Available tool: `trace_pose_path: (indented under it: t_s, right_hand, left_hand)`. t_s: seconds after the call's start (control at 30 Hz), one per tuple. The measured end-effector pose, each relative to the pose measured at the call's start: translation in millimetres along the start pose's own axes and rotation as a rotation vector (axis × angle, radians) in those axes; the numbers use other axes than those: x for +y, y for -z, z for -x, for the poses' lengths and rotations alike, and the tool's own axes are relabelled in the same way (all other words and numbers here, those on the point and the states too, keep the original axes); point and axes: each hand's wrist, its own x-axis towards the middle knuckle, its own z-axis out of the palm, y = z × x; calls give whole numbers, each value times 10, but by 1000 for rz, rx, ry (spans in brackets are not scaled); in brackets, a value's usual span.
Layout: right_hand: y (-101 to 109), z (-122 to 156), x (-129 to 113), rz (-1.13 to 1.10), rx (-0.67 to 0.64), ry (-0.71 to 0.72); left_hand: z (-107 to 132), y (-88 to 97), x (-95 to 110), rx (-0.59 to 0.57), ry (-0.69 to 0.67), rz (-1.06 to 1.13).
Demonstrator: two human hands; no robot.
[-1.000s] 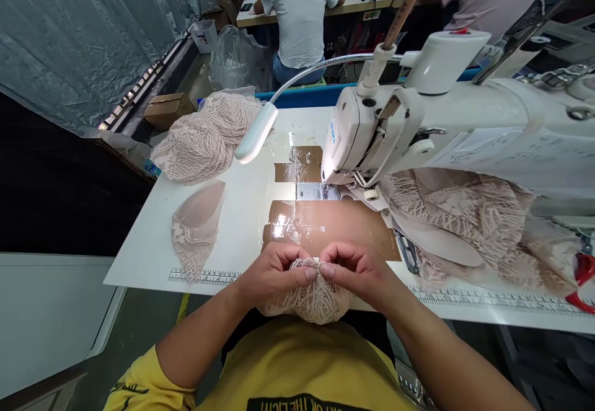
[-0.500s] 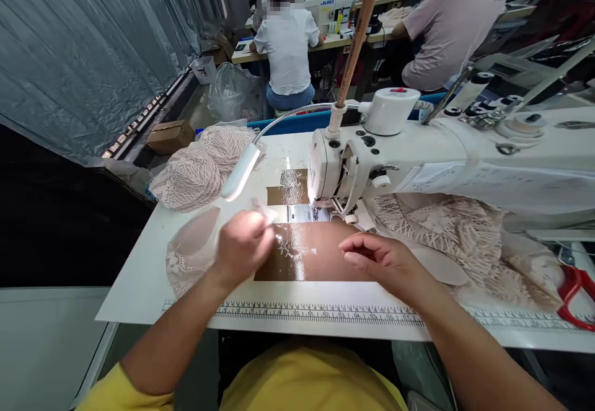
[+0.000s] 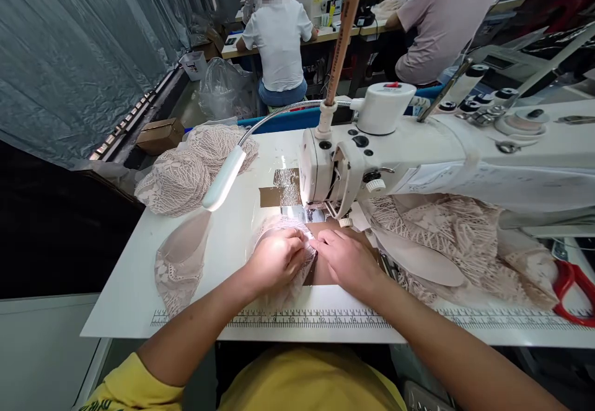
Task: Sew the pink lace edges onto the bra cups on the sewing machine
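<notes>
Since the previous frame, the left hand (image 3: 276,256) has travelled from the left of the sewing machine (image 3: 353,163) to a position directly in front of its needle end. The right hand (image 3: 348,261) has closed in to meet it.

Hand pose: both forearms converge from the near table edge toward the sewing machine. Both hands lie palm-down with knuckles raised and fingers curled. Their fingertips meet just in front of the needle.

Grip state: each hand pinches the lace piece (image 3: 279,296). The lace piece lies flat on the table (image 3: 130,299) in front of the sewing machine, mostly under the left hand.

Surroundings:
- Lamp (image 3: 223,178): left of the sewing machine, on a flexible neck.
- Lace pile (image 3: 186,172): further left of the sewing machine.
- Lace heap (image 3: 465,237): beneath the sewing machine's arm.
- Red scissors (image 3: 571,287): far right of the sewing machine.
</notes>
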Motion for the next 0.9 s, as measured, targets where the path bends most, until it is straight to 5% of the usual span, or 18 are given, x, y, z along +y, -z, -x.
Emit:
trace_pose_path:
  t_s: [0.27, 0.57, 0.9]
  right_hand:
    - [3, -122, 7, 139, 7, -91]
    - [-13, -182, 15, 130, 50, -154]
    - [-6, -134, 46, 94, 50, -110]
  left_hand:
    - [-152, -226, -363, 135, -154, -140]
    - [-325, -166, -575, 114, -261, -125]
    - [-310, -61, -564, 57, -248, -112]
